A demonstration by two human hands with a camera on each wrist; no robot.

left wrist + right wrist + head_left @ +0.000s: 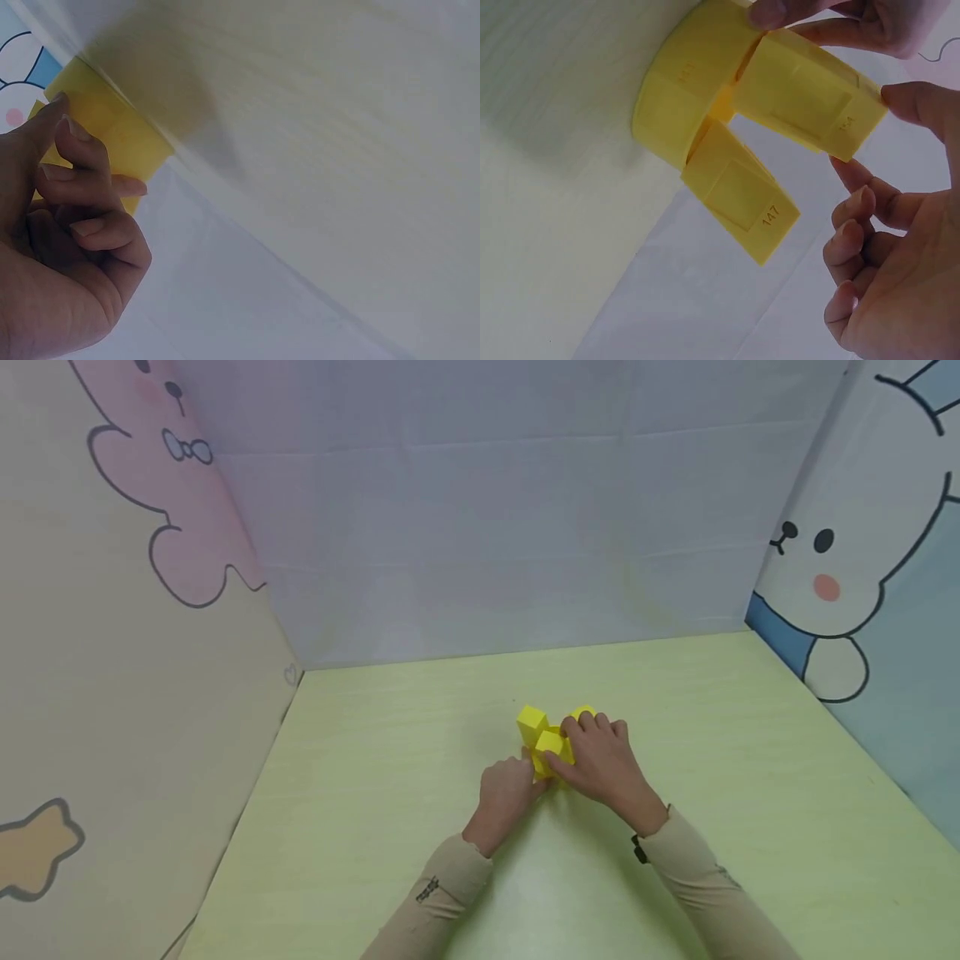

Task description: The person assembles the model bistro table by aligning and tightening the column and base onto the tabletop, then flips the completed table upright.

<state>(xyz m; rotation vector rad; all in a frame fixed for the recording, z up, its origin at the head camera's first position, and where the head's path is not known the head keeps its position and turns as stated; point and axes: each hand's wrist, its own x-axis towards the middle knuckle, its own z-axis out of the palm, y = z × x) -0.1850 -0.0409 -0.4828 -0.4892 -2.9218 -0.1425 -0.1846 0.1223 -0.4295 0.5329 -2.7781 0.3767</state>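
Observation:
A yellow round base point(686, 75) with a curved, numbered wall stands on the table, and yellow blocks jut from its rim. My left hand point(510, 789) grips the base at its near left side; in the left wrist view its fingers point(94, 154) bend against the yellow wall point(124, 124). My right hand point(606, 762) pinches the outer end of a yellow block marked 154 point(810, 94) between thumb and index finger, the block's other end at the base's rim. Beside it a second block marked 147 point(742, 195) slants outward, untouched. Another yellow block end point(532, 725) shows at the far left of the assembly.
The pale yellow-green table point(360, 760) spreads around the hands. A whitish cloth wall point(487, 527) rises along the back edge. Side panels with cartoon animals, one pink point(187, 560) and one white point(847, 560), flank the table.

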